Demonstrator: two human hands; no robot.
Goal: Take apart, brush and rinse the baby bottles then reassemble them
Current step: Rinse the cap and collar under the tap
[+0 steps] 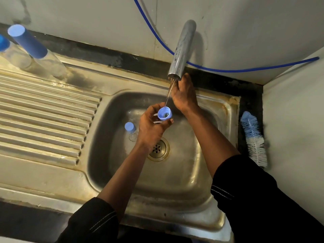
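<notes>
1. The steel sink (201, 172) lies under both hands. Its ribbed drainboard (43, 120) stretches away to the left of the left fingers (152, 109).
2. The tap spout (182, 50) slopes down from the wall and ends just above the right fingers (186, 78). Water falls from it.
3. Two capped bottles (29, 42) stand upright on the drainboard's far corner, well left of both hands, with their blue caps up.
4. A blue-and-white bottle brush (254, 139) lies beside the sink rim, right of the right forearm. Its long axis runs front to back.
5. The right hand (184, 95) reaches up behind the spout tip. Whether its fingers grip anything cannot be told.
6. The left hand (152, 125) curls its fingers and thumb round the held baby bottle (164, 113). The bottle's long axis is near upright, and its open blue mouth faces up, catching the stream.
7. Another small bottle (130, 128) stands upright in the basin just left of the left fingers, blue cap up.
</notes>
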